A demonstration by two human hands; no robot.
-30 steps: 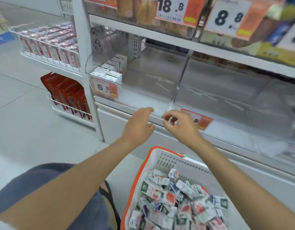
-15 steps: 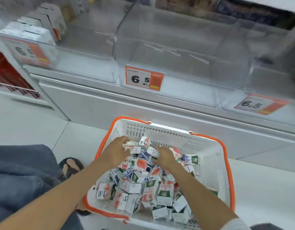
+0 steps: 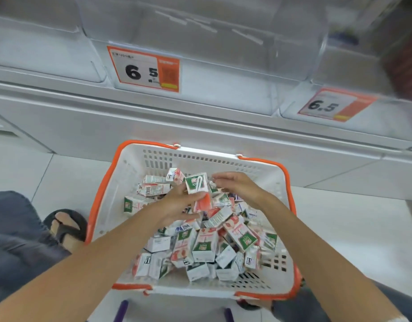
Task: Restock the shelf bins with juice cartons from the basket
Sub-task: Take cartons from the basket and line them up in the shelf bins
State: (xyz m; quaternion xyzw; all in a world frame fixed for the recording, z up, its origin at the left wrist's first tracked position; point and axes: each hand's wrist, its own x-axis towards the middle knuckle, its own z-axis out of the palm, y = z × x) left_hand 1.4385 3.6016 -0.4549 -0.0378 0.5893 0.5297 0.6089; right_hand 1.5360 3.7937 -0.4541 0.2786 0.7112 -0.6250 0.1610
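A white basket with an orange rim [image 3: 121, 182] stands on the floor, heaped with several small juice cartons [image 3: 205, 245], mostly red-and-white with green labels. My left hand [image 3: 177, 205] is over the heap and grips a green-labelled carton [image 3: 197, 182] raised above it, with a red carton [image 3: 203, 203] against the fingers below. My right hand [image 3: 240, 188] hovers just right of that carton, fingers loosely extended toward it and holding nothing. Above, a clear shelf bin [image 3: 200, 38] holds no cartons.
Orange price tags reading 6.5 hang on the middle bin front [image 3: 144, 69] and on the bin to the right [image 3: 335, 104]. A white shelf base [image 3: 200, 131] runs behind the basket. My sandalled foot [image 3: 65, 226] is left of the basket.
One second ago both hands were at the shelf edge; they dropped into the basket. Since then my left hand has lifted a green-labelled carton off the heap and my right hand has come up beside it.
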